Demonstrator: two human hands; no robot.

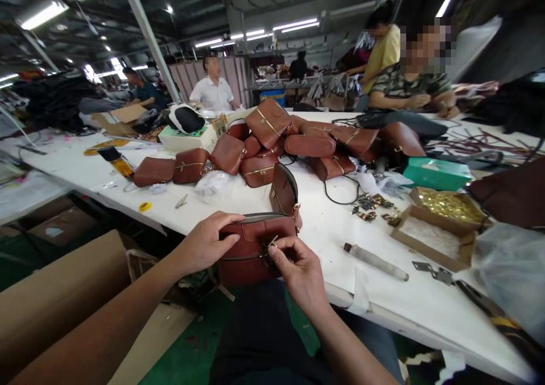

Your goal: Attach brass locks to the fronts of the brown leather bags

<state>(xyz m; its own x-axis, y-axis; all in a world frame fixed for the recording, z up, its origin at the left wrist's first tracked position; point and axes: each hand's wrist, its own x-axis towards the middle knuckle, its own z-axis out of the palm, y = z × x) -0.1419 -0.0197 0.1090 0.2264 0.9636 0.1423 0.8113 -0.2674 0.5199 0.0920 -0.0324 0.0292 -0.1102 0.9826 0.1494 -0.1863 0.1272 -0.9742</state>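
Observation:
A reddish-brown leather bag [242, 268] rests at the table's near edge, its flap [284, 192] raised at the far right side. My left hand [208, 240] grips the bag's upper left edge, thumb on the front face and fingers along the rim. At the front, my right hand [300, 266] pinches a small metal clasp piece [272, 244] between thumb and fingers, just above the zipper line. Part of the clasp is hidden by the fingertips.
Several brown bags [268, 124] are heaped across the white table [323, 231]. Right: a wooden-coloured roller [377, 261], cardboard trays [434, 240] of small parts, a green box [438, 172], plastic. Left: yellow tape [145, 206], a cardboard box [85, 277] below. Several people sit or stand beyond.

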